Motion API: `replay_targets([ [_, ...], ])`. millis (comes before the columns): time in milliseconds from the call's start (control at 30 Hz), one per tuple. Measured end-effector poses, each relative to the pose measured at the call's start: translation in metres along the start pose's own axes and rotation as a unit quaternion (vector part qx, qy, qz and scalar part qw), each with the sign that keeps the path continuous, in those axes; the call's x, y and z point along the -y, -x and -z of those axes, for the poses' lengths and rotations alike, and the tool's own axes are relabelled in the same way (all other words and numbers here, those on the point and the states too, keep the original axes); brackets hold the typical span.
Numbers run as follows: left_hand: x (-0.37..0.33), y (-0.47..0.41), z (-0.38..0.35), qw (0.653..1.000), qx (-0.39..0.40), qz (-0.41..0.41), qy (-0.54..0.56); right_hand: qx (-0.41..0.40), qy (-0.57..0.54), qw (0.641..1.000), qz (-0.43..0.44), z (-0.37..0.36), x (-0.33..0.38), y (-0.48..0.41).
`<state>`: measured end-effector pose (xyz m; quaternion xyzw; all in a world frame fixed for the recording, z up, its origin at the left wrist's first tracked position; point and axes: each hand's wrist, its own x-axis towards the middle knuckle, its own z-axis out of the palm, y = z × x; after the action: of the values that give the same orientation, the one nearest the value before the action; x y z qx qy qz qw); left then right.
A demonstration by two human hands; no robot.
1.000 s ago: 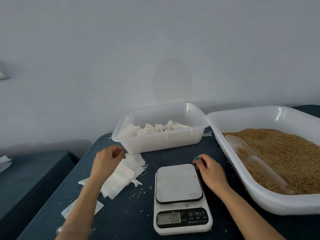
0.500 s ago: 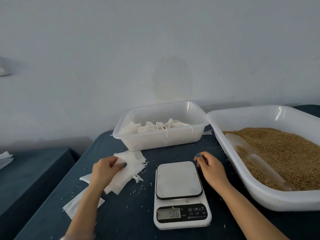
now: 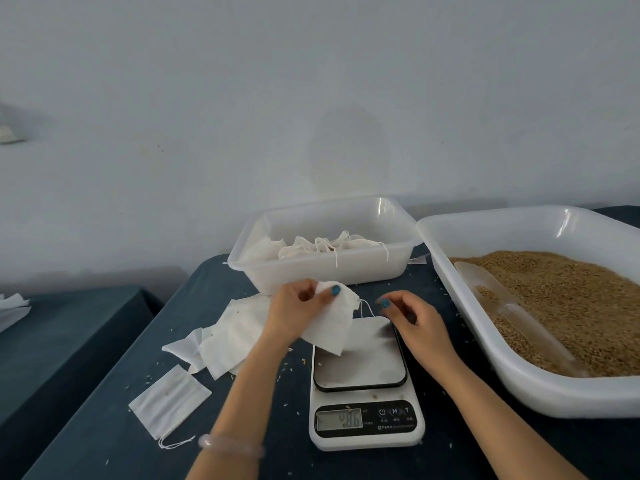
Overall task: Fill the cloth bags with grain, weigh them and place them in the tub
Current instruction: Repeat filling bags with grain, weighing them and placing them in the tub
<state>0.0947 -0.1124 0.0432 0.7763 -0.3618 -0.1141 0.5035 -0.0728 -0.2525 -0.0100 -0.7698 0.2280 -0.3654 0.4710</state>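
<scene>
The left hand is pinching a flat white cloth bag by its upper corner, thumb on top, holding it above the far edge of the white digital kitchen scale that is sitting just below both hands. The right hand is hovering just beside the bag's mouth with fingers curled. The thin white drawstring is trailing toward it, but I cannot tell whether those fingers are gripping it. The work is looking partly done: beyond the hands, the clear rectangular plastic tub is already holding several tied, filled bags, while the bag in hand is looking empty, so filling, weighing and placing are all remaining for it. A loose pile of empty white bags is waiting just left of the left hand, and a single empty bag is lying by the left forearm. Right of the right hand, the large white plastic tray is holding brown grain with a translucent scoop resting in it. The tray's rim is running close alongside the right forearm, so reaching the scoop is likely calling for a lift over that edge. The tub's wall is standing close beyond the knuckles, and dark blue tabletop is stretching left of the left arm.
</scene>
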Motion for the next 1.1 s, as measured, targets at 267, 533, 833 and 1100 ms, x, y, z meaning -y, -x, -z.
replay_targets([
  [267,0.003,0.02,-0.015,0.996,0.017,-0.058,-0.068,0.088,0.009,0.994,0.068,-0.006,0.021,0.011],
  [533,0.002,0.024,-0.016,0.996,0.013,-0.061,-0.065,0.098,-0.016,0.991,0.095,-0.002,0.027,0.012],
  [833,-0.005,0.029,-0.018,0.997,0.033,-0.055,-0.033,0.1,-0.023,0.991,0.092,-0.005,0.034,0.017],
  [1100,-0.008,0.034,-0.019,0.993,0.062,-0.082,-0.062,0.075,-0.04,0.993,0.076,-0.006,0.035,0.017],
])
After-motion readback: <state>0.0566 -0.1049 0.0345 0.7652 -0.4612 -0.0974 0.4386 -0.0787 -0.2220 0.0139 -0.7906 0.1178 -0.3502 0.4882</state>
